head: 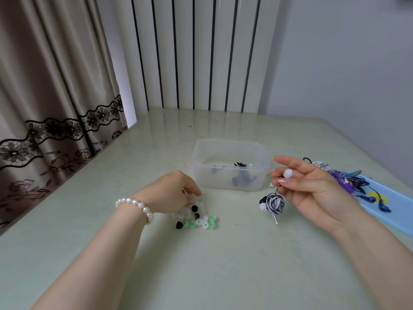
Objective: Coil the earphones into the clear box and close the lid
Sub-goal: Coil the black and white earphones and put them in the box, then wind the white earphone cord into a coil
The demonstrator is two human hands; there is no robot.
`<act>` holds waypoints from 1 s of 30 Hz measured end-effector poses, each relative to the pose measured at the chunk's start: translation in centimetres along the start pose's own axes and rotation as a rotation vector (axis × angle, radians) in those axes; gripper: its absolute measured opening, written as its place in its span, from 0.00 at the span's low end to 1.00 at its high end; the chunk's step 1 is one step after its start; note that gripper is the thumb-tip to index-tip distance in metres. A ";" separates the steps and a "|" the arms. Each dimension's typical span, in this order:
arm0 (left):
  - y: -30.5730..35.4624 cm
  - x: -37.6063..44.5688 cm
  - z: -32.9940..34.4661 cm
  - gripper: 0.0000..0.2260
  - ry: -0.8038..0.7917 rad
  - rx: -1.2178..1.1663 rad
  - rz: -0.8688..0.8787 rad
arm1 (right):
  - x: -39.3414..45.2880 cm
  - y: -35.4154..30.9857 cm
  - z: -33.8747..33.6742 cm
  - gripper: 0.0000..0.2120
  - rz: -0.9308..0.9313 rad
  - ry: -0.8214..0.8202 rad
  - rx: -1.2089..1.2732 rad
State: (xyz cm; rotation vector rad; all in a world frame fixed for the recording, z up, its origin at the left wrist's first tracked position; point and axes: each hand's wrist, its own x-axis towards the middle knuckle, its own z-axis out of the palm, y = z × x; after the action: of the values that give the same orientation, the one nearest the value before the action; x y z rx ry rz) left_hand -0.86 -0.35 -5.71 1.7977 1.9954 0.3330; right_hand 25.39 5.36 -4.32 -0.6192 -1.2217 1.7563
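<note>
The right hand (312,182) pinches a coiled black-and-white earphone (272,203), dangling at its 7 o'clock. The left hand (172,193), fingers curled, perhaps picks ear tips (201,220). The clear box (230,164) sits between, lidless.

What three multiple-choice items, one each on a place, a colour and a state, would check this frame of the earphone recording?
1. Where does the pile of ear tips lie?
A. Inside the clear box
B. On the table in front of the clear box, under the left hand
C. On the blue tray

2. What colour is the earbud tip at the right hand's fingertips?
A. White
B. Green
C. Black

3. How is the clear box now?
A. Lid shut
C. Tipped on its side
B. Upright with no lid on it

Answers:
1 B: the tips sit on the table beneath the left hand.
2 A: the right hand pinches a white tip, with a black-and-white coiled earphone hanging below.
3 B: its top is open, with dark earphones inside.
</note>
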 end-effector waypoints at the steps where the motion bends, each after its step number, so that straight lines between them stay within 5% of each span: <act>1: 0.0 -0.1 0.0 0.13 -0.009 -0.003 0.003 | 0.0 0.0 0.0 0.30 -0.002 -0.001 0.023; 8: 0.4 -0.5 -0.2 0.11 -0.003 -0.050 0.022 | 1.5 -1.9 0.2 0.32 0.005 0.004 0.214; 13: 0.6 -0.4 -0.4 0.09 0.047 -0.164 0.032 | 4.6 -4.3 3.1 0.18 -0.031 0.009 0.142; 23: 0.8 -0.4 -0.4 0.16 0.098 -0.403 0.082 | 11.9 -0.5 6.3 0.14 0.045 0.176 -0.270; 30: 1.3 -0.1 0.2 0.16 0.137 -0.466 0.154 | 11.9 -1.1 4.6 0.12 0.107 0.076 -0.770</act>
State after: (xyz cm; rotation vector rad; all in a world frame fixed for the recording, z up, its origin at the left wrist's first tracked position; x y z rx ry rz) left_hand 0.35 -0.27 -5.28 1.6578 1.6827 0.9097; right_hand 16.43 13.71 -0.52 -1.1922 -1.8387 1.2858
